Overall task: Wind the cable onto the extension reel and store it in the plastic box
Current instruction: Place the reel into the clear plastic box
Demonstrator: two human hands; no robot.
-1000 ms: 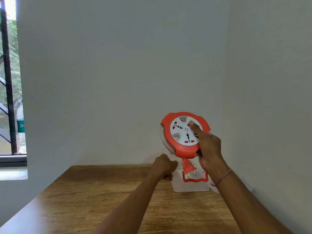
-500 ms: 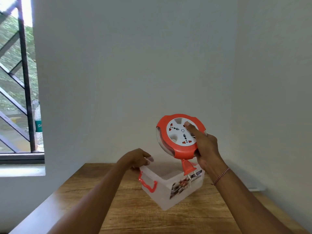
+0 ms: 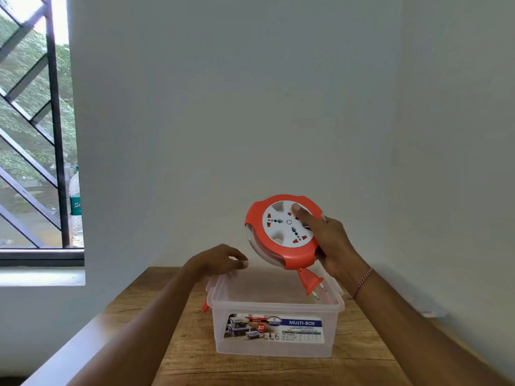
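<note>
My right hand [image 3: 331, 246] grips one reel [image 3: 281, 232], its plug [image 3: 310, 281] dangling at five o'clock over one box [image 3: 274, 327]; my left hand [image 3: 220, 260] rests half-curled on the rim.

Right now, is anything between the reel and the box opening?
Nothing visible. The box is open with no lid on it and looks empty. The right hand holds the reel above it, plug dangling over the opening. The left hand sits at the back-left rim, clear of the path.
</note>
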